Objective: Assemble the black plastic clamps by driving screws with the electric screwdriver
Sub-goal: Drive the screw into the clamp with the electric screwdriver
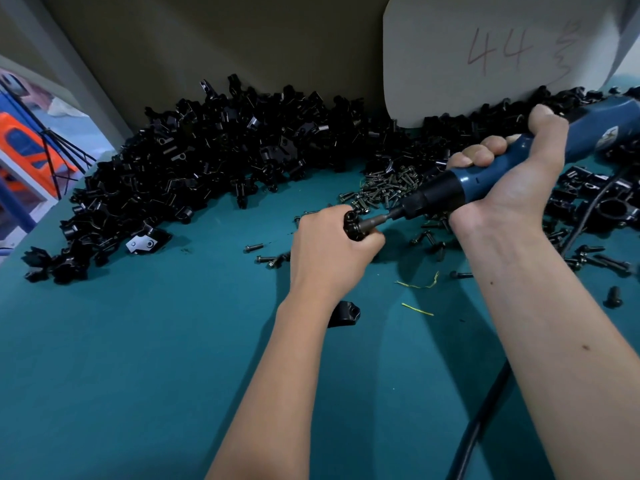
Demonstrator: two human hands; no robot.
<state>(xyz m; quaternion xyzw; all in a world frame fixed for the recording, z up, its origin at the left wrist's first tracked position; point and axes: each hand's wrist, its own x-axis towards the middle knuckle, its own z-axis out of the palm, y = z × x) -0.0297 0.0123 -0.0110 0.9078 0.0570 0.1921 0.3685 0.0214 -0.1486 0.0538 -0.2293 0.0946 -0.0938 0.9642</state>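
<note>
The black clamp (353, 226) sits gripped in the curled left hand (332, 251), just in front of the screw pile (388, 188); the right hand (512, 174) wraps the electric screwdriver (485, 174), bit touching the clamp; the clamp heap (207, 161) lies behind.

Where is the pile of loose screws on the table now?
In the head view, the pile of screws lies on the green table right of centre, just beyond the screwdriver tip, in front of the heap of black clamps.
</note>
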